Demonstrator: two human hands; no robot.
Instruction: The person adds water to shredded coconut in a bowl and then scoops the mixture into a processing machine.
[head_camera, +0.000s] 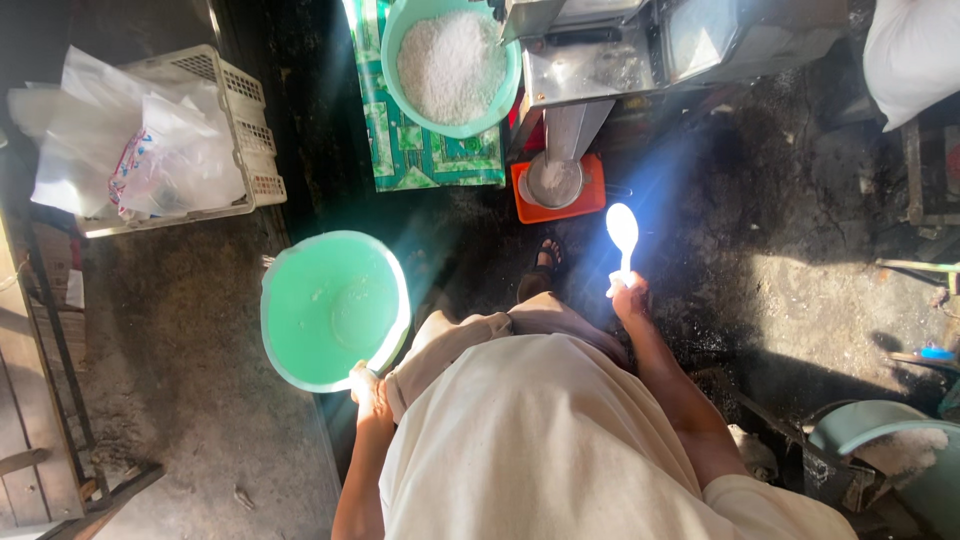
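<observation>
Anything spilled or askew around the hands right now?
No spill shows. The left hand holds the empty green basin by its rim, tilted toward the camera; the right hand holds a white spoon upright. Glare blurs the spoon.

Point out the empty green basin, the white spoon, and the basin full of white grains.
Empty green basin (335, 310), head view: on its bare inner wall.
White spoon (622, 230), head view: on the spoon's bowl.
Basin of white grains (398, 40), head view: on its green rim, left side.

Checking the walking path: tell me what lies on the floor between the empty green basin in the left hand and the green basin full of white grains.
Only bare dark floor, per the head view. The empty green basin, held by the left hand, is apart from the full basin, which rests on a green patterned mat.
</observation>
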